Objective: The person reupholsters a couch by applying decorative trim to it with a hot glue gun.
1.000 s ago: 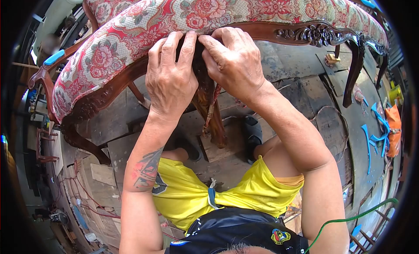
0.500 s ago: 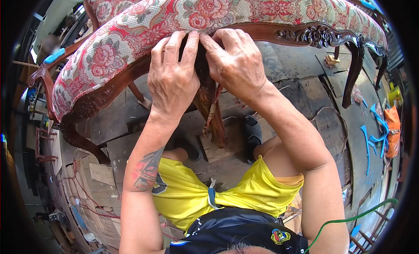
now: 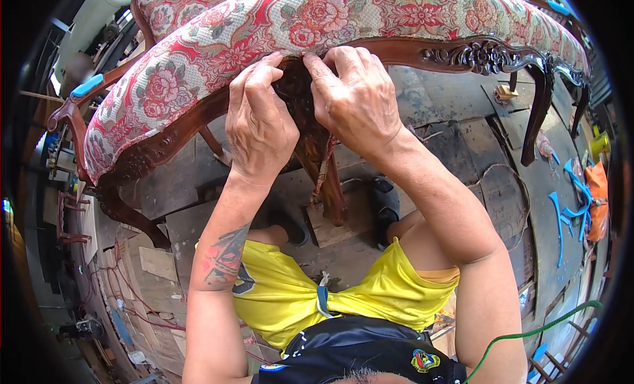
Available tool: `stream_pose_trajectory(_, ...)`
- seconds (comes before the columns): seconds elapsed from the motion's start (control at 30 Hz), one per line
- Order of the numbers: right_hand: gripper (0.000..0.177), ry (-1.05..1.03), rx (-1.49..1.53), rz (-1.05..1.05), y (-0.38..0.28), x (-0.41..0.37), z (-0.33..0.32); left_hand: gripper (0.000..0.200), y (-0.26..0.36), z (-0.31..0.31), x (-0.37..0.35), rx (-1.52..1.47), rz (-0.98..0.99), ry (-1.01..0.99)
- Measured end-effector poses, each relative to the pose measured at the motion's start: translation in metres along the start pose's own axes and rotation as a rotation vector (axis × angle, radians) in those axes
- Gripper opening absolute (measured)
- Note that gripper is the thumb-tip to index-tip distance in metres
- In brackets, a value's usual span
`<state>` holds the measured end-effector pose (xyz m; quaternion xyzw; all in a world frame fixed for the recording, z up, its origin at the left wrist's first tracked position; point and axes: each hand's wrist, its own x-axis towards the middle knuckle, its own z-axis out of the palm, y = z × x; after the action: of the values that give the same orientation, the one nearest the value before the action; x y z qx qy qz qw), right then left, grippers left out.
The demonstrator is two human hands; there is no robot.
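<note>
Right above a carved dark wooden leg (image 3: 330, 189), the left hand (image 3: 259, 130) and right hand (image 3: 356, 100) curl narrow, fingertips pinching the edge of the seat fabric (image 3: 198, 60). Its red-and-cream rose pattern is stretched over a glossy brown frame (image 3: 475, 54), which stands on a plank floor (image 3: 456, 126).

furniture repair workshop, rough worn plank floor (image 3: 462, 146), carved wooden sofa frame (image 3: 482, 54) with floral upholstery, offcuts and cables (image 3: 132, 298) lying around, blue plastic strips (image 3: 561, 212)
</note>
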<state>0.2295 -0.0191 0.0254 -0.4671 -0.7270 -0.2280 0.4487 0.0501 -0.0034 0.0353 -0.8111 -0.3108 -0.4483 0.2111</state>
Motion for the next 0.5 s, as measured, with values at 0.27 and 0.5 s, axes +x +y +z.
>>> stream_pose_trajectory(0.27, 0.037, 0.043, -0.023, -0.036, -0.001, -0.001, 0.006, 0.049, 0.009, -0.002, 0.004, 0.193, -0.007, -0.093)
stream_pose_trajectory(0.5, 0.033, 0.041, -0.034, -0.037, -0.004, 0.0, 0.005, 0.054, 0.012, 0.0, 0.004, 0.256, 0.016, -0.113)
